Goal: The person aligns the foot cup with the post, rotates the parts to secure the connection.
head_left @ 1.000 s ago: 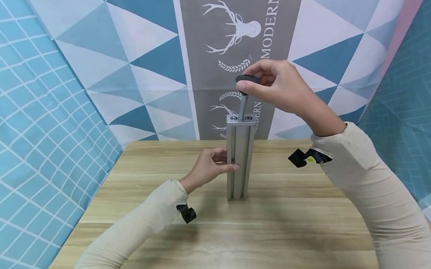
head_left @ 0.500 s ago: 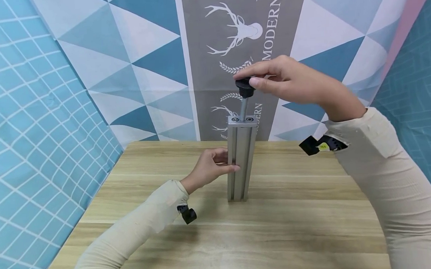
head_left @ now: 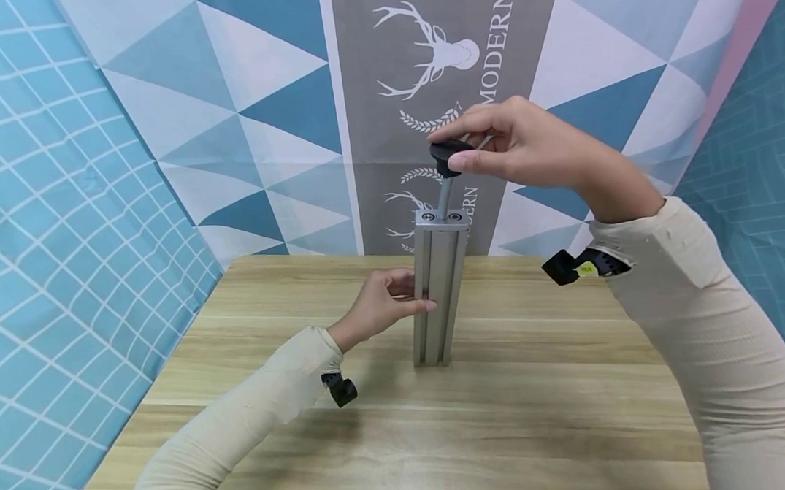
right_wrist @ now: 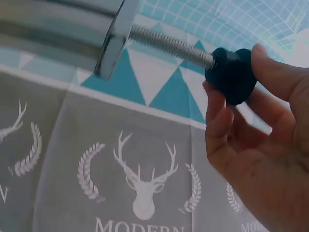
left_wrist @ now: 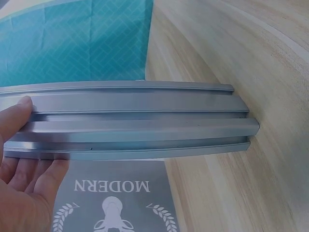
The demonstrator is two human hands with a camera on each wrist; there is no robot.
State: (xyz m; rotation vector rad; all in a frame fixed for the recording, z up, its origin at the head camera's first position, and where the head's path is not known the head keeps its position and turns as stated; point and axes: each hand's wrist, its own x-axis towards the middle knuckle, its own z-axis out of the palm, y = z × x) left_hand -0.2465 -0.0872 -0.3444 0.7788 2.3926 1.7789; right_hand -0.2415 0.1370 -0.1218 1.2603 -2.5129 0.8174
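Observation:
A grey aluminium extrusion profile stands upright on the table, its long grooves also plain in the left wrist view. My left hand grips it from the left at mid-height, thumb on the front face and fingers behind. On its top sits a metal end plate with two screw heads. From this plate rises the threaded stem of a black levelling foot. My right hand pinches the foot's round black base between thumb and fingers; part of the base is hidden by them.
The wood-grain table lies under the profile. Close behind it hangs a patterned cloth with deer heads and triangles. Blue cloths stand at the left and right sides. Small black cameras stick out from both wrists.
My right hand has shifted slightly right and turned; its fingers straightened over the foot half a second ago and now pinch it again. The left hand and profile stay in place.

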